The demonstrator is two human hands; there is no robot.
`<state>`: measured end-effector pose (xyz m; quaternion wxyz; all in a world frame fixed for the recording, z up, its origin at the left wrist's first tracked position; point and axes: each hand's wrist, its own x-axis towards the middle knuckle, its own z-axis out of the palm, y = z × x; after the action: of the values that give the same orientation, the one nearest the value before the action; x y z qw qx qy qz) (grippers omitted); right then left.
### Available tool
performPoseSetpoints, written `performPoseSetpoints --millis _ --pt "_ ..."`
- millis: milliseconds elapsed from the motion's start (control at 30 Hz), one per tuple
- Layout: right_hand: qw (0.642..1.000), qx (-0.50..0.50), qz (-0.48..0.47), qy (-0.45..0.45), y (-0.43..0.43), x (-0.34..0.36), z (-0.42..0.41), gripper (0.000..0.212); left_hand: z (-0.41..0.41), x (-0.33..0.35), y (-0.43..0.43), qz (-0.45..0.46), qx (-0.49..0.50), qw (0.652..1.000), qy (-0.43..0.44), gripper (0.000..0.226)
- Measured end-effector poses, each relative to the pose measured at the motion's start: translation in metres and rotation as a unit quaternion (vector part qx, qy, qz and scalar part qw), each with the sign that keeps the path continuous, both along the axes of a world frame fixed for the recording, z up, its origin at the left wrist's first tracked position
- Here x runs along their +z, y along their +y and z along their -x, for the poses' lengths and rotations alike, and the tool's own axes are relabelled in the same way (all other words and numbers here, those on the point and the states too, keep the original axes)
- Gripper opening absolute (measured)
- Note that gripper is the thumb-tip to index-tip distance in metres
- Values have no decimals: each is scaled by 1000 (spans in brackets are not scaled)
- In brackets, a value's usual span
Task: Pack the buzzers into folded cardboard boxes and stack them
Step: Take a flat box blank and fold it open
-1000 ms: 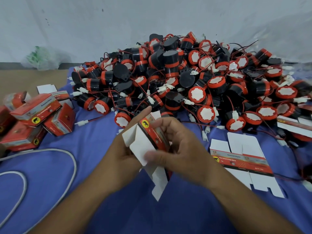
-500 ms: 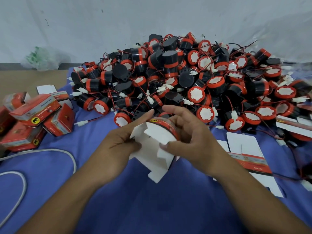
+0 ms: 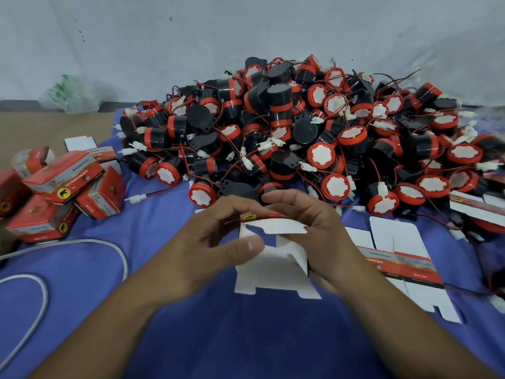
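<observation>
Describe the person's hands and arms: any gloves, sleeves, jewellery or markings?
The left hand and right hand are bare: no gloves, no rings on the fingers that show, no wristbands. The left forearm and right forearm are bare too, with no sleeve, watch, cable or marking in view down to the frame's edge.
</observation>
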<state>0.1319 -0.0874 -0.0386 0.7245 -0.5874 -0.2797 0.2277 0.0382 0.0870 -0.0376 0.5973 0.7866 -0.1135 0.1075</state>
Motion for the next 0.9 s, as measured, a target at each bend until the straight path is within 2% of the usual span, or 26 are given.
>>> performPoseSetpoints --millis 67,133,233,333,400,467,567,600,633,667,700,733,767,800,900 --pt "1000 -1 6 -8 3 -2 4 34 -2 -2 -4 -50 30 998 6 33" --pt "999 -10 8 -31 7 -5 8 33 -3 -4 -11 -50 69 996 7 29" --pt "998 -10 16 -52 10 -6 9 31 -3 -3 -14 -15 104 994 1 27" --pt "997 67 26 -42 5 -5 5 39 -6 -4 -10 63 151 986 -3 14" --pt "990 115 46 -69 1 -6 4 47 -7 -6 -4 84 188 978 6 19" --pt "989 118 43 -80 1 -5 5 49 -4 -5 -1 107 176 978 17 20" --pt "999 44 -27 -1 5 -4 4 40 -7 5 -9 137 88 985 65 25" --pt "998 20 -44 41 6 -5 2 37 -6 0 -10 118 45 990 62 34" --pt "995 4 -54 81 6 -4 0 38 -6 -2 -12 140 45 988 55 39" --pt "992 -2 -60 114 5 -3 -2 40 -6 -8 -10 132 56 989 43 31" --pt "989 0 -62 138 5 -2 -2 43 -7 -9 -11 77 62 995 31 16" --pt "987 4 -60 151 5 -1 -1 44 -4 -7 -10 1 43 999 0 25" --pt "986 10 -59 154 6 0 1 44 -4 -9 -11 -46 65 997 -19 41" --pt "987 15 -60 151 7 0 3 43 -7 -11 -12 -53 100 993 -45 46" --pt "990 28 -64 121 10 -3 11 30 -4 -16 -11 53 121 989 -67 35"
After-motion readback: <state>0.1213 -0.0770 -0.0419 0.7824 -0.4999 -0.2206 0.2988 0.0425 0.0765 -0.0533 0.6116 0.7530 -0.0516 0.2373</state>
